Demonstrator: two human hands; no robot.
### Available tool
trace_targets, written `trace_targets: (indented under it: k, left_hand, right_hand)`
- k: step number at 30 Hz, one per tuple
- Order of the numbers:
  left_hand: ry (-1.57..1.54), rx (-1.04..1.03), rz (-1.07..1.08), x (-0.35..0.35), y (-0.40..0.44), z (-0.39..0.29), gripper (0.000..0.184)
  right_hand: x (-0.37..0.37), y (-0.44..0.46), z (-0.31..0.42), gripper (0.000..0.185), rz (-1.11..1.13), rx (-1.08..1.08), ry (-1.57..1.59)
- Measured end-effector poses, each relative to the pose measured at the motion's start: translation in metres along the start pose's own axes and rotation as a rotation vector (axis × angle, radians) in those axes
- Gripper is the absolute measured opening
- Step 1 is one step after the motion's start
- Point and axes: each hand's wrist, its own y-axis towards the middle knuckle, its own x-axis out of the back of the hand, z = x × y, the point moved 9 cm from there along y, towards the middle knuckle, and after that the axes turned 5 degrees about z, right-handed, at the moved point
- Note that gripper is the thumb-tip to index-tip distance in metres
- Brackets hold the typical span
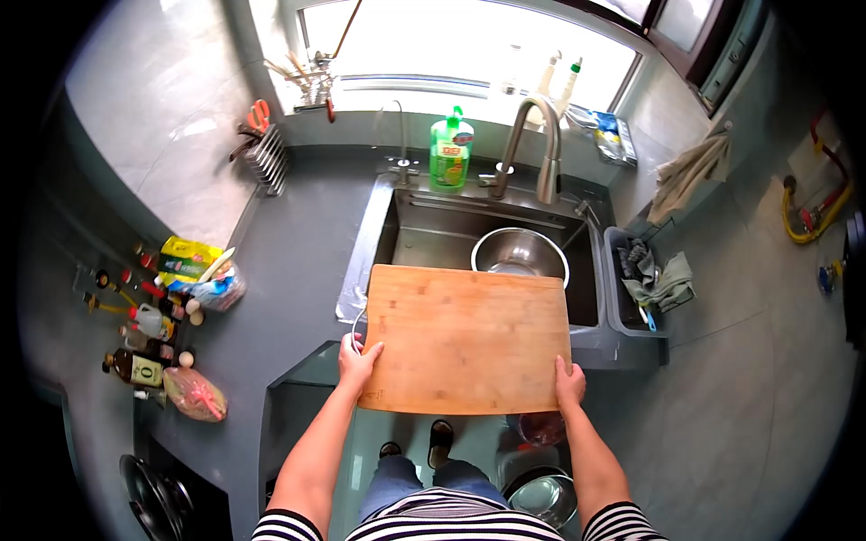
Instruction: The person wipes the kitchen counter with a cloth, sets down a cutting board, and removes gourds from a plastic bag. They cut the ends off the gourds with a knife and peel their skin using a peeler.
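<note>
A wooden cutting board point(469, 343) is held flat between my two hands, in front of the sink and covering part of its front edge. My left hand point(358, 361) grips the board's left edge, thumb on top, beside a thin metal handle point(357, 330). On the right edge, my right hand point(569, 384) is closed with its thumb at the side; the fingers underneath are hidden. Beyond the board lies the stainless steel sink point(424, 245), with a metal bowl point(519, 255) in it, partly covered by the board.
A faucet point(546, 162) and a green dish soap bottle point(450, 153) stand behind the sink. To its right hangs a grey bin with cloths point(663, 281). The left counter point(289, 243) carries a knife rack point(267, 160), bottles and bags. Metal basins point(541, 496) sit on the floor.
</note>
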Motion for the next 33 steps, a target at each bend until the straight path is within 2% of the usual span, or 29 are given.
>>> trace_targets:
  k: [5,6,9,10,13,16,19,20,21,23,26,29,31,33]
  left_hand:
    - [0.393,-0.034,0.059,-0.033,0.041,-0.019,0.061]
    - [0.374,-0.02,0.114,-0.038,0.044,-0.022,0.068]
    - [0.555,-0.276,0.003,-0.05,0.057,-0.02,0.074]
    - [0.523,-0.14,0.127,-0.055,0.059,-0.019,0.081]
    - [0.681,-0.261,0.018,-0.062,0.024,-0.077,0.082]
    - [0.569,-0.419,0.037,-0.088,0.001,-0.13,0.08]
    - [0.514,-0.566,0.153,-0.14,-0.003,-0.157,0.074]
    - [0.495,-0.587,0.154,-0.157,-0.008,-0.17,0.047]
    - [0.477,-0.625,0.216,-0.177,-0.012,-0.183,0.037]
    - [0.434,-0.698,0.335,-0.219,-0.021,-0.21,0.02]
    - [0.319,-0.781,0.409,-0.281,-0.04,-0.254,0.018]
    - [0.297,-0.883,0.502,-0.338,-0.068,-0.3,0.014]
    - [0.243,-0.988,0.545,-0.372,-0.087,-0.326,0.023]
    - [0.266,-0.976,0.598,-0.398,-0.1,-0.34,0.032]
  right_hand:
    - [0.005,0.012,-0.013,0.054,-0.046,-0.052,0.015]
    - [0.005,0.013,-0.015,0.054,-0.064,-0.05,0.016]
    - [0.007,0.012,-0.007,0.056,-0.041,-0.116,-0.034]
    - [0.007,0.011,-0.003,0.055,-0.021,-0.121,-0.095]
    - [0.013,0.008,0.007,0.054,0.053,-0.138,-0.287]
    - [0.036,0.013,0.023,0.052,0.131,-0.063,-0.451]
    - [0.126,0.03,0.059,0.046,-0.174,0.109,-0.119]
    - [0.158,0.042,0.067,0.046,-0.368,0.278,-0.118]
    - [0.187,0.048,0.074,0.046,-0.562,0.445,-0.12]
    - [0.245,0.062,0.096,0.053,-0.759,0.506,-0.159]
    - [0.289,0.103,0.106,0.058,-0.928,0.499,-0.313]
    - [0.297,0.162,0.088,0.054,-0.732,0.273,-0.395]
    - [0.304,0.189,0.072,0.039,-0.574,0.22,-0.212]
    - [0.309,0.2,0.059,0.032,-0.488,0.166,0.012]
